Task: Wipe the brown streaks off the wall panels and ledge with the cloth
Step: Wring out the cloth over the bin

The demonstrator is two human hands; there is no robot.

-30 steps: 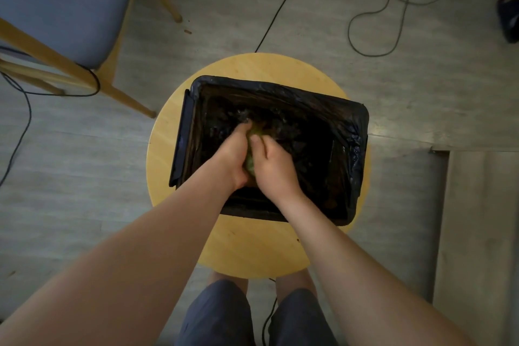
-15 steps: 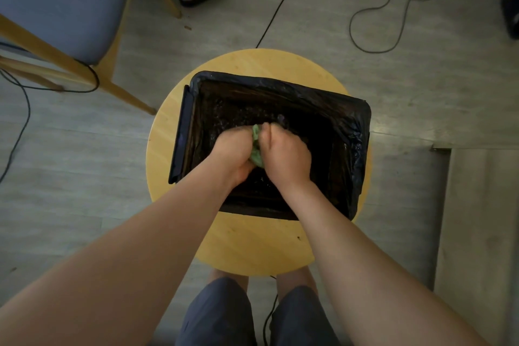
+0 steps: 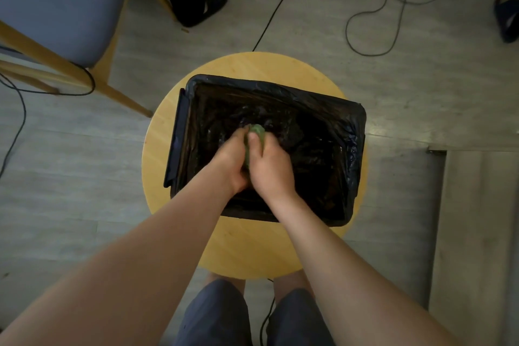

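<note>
Green crumpled cloth (image 3: 257,140) is held inside the black plastic-lined rectangular bin (image 3: 280,87), which stands on the round yellow wooden tabletop (image 3: 252,64). The fingers of the left hand (image 3: 230,161) and of the right hand (image 3: 271,170) are curled and clamped on the cloth, with the 2 hands pressed side by side. The bin's right side reaches the tabletop's edge, and a bare crescent of wood is left at the left and near sides. Open room is seen inside the bin to the right of the hands.

Against 0.5 s ago, more cloth is shown above the thumbs, and the black slipper (image 3: 209,1) on another person's foot has come further into view.

Just beyond the tabletop, at far left, a blue-cushioned wooden chair (image 3: 56,2) is placed. A grey looped cable (image 3: 348,25) is spread on the grey plank floor (image 3: 421,78), and a raised grey step (image 3: 477,233) is seen at the right.
</note>
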